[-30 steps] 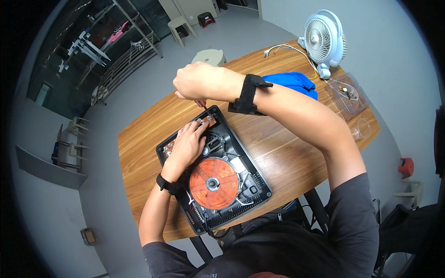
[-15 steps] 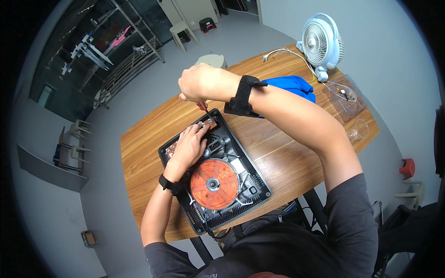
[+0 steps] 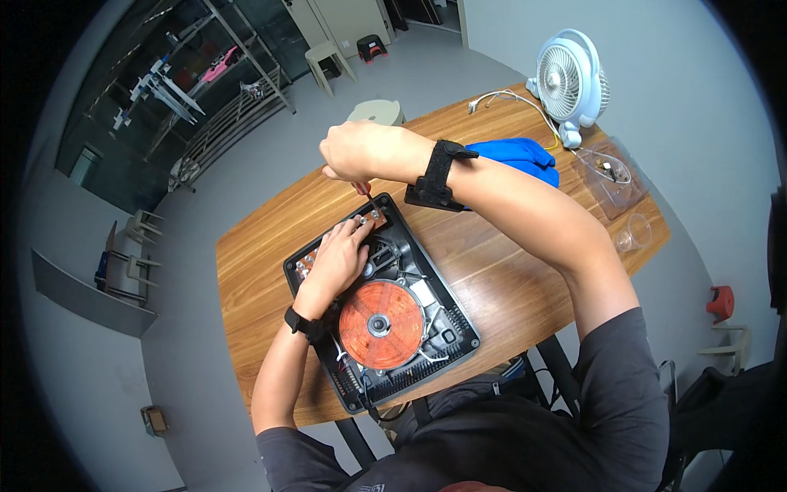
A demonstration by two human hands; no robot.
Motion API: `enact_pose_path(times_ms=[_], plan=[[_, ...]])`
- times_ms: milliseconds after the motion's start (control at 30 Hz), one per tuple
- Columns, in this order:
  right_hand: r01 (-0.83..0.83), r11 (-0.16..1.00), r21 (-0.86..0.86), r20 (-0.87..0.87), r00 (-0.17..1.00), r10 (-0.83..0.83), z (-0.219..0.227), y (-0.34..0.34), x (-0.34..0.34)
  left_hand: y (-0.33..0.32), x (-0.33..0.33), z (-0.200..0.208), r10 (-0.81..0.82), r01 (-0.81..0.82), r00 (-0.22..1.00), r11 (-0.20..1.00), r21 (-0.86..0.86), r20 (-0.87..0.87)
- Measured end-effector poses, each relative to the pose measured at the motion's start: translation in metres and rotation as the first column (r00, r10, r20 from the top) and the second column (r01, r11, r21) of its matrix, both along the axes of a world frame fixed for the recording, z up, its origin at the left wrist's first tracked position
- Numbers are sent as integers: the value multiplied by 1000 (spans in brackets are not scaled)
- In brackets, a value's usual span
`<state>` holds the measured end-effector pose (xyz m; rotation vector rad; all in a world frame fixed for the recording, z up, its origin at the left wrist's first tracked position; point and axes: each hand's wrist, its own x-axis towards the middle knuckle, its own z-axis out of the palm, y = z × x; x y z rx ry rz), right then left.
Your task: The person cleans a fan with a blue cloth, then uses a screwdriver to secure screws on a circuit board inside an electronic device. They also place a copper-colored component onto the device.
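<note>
An opened induction cooker (image 3: 455, 305) lies on the wooden table, its black lower shell showing a round copper coil (image 3: 361, 328) and inner parts. Along its far left side runs an orange-brown circuit board (image 3: 379, 220). My left hand (image 3: 334, 261) lies flat on that board, fingers stretched toward its far end. Above the far edge, my right hand (image 3: 361, 153) is closed around a screwdriver (image 3: 361, 189) with a red handle. The shaft points down at the board's far end; whether its tip sits in a screw is too small to tell.
Beyond my right forearm lies a blue cloth (image 3: 515, 156). A light-blue fan (image 3: 566, 86) stands at the table's far right corner, with a white cable (image 3: 500, 94) beside it. A clear plastic bag (image 3: 611, 176) and a clear cup (image 3: 635, 233) rest along the right edge.
The view has shifted slightly. My right hand stays above the board's far end with the screwdriver, its wrist turned a little; my left hand keeps its place on the board.
</note>
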<state>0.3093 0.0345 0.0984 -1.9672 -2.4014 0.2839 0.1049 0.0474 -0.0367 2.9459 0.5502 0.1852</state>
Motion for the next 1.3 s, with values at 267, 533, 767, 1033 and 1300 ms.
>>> enact_pose_path(times_ms=[267, 533, 767, 1033, 1300], plan=[[-35, 984, 173, 24, 999, 31, -6, -10, -1, 4, -1, -4, -1, 1, 1000, 1000, -9, -15], [20, 996, 86, 62, 998, -25, -3, -2, -5, 5, -2, -7, -6, 6, 1000, 1000, -3, -1], [14, 995, 101, -74, 997, -6, -3, -10, -4, 2, -1, -3, -9, 9, 1000, 1000, -8, 17], [29, 994, 108, -7, 1000, -28, -1, -6, -8, 5, -2, -8, -13, 14, 1000, 1000, -14, 26], [70, 997, -24, -136, 988, -73, 2, -8, -5, 5, -3, -9, -5, 5, 1000, 1000, 2, 20]])
